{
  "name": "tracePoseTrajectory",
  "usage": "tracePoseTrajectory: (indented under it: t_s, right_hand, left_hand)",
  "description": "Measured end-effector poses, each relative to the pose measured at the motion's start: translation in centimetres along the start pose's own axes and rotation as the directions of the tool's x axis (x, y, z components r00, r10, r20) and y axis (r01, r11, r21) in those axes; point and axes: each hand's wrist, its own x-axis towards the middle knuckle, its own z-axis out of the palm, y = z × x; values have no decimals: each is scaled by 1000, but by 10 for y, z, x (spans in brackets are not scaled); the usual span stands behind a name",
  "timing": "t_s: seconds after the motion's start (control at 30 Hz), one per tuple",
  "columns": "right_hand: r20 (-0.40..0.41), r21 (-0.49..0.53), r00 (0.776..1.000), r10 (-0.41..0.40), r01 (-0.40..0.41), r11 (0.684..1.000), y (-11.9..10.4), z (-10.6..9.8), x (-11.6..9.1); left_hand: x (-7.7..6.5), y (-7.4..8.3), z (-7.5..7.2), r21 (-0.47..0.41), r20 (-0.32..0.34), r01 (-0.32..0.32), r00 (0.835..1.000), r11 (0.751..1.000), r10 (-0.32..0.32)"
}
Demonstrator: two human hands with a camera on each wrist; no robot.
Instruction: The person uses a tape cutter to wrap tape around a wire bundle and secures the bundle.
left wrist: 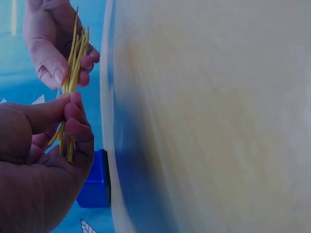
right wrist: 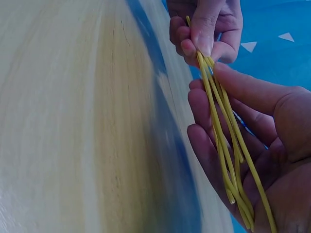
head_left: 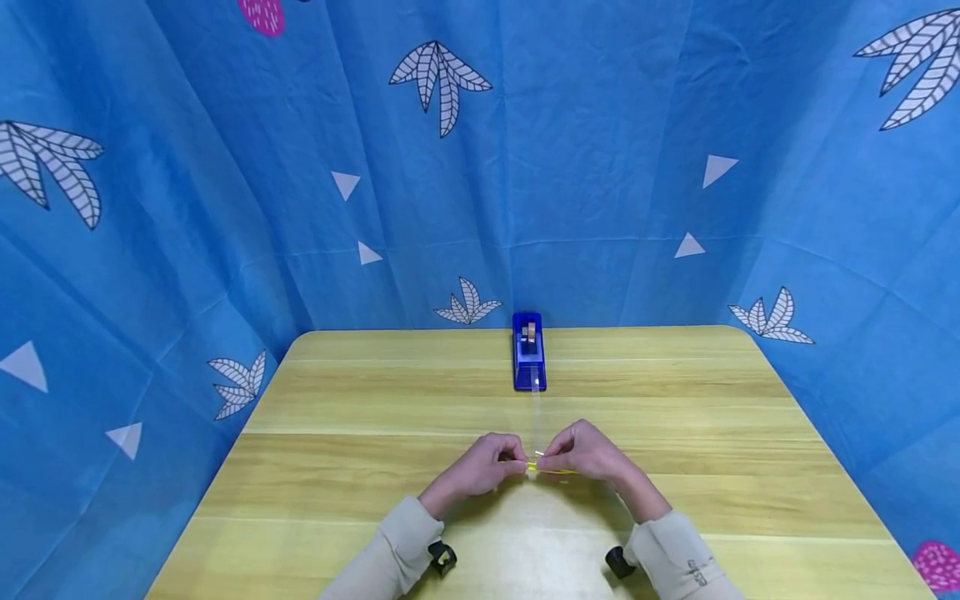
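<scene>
A bundle of thin yellow wires (right wrist: 216, 114) stretches between both hands over the table. My left hand (head_left: 483, 463) pinches it between thumb and fingers, with short ends poking out into the palm in the left wrist view. Close beside it my right hand (head_left: 588, 451) pinches the bundle with its thumb and fingertips, and the long loose ends lie along the palm in the right wrist view. A clear tape strip (head_left: 536, 417) runs from the blue tape dispenser (head_left: 528, 379) down to the fingers. Whether it sticks to the wires is hidden there.
The dispenser stands at the far edge of the wooden table (head_left: 360, 392). Behind and beside the table hangs a blue patterned curtain (head_left: 600, 167). A dark wrist camera (head_left: 442, 557) sits at the left sleeve, another (head_left: 619, 562) at the right.
</scene>
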Motion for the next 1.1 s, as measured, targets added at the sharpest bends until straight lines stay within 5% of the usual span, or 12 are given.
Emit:
tracePoseTrajectory:
  t_s: [0.4, 0.87, 1.1]
  right_hand:
    - [-21, 8, 999, -31, 31, 999, 1, 3, -2]
    - [-62, -99, 998, 25, -31, 995, -1, 2, -3]
    - [12, -57, 999, -30, 31, 998, 2, -12, -10]
  left_hand:
    - [1, -2, 2, -36, -2, 0, 1000, 999, 0]
    - [0, 0, 1, -33, -23, 12, 1000, 999, -13]
    - [-1, 1, 1, -37, -30, 8, 1000, 999, -10]
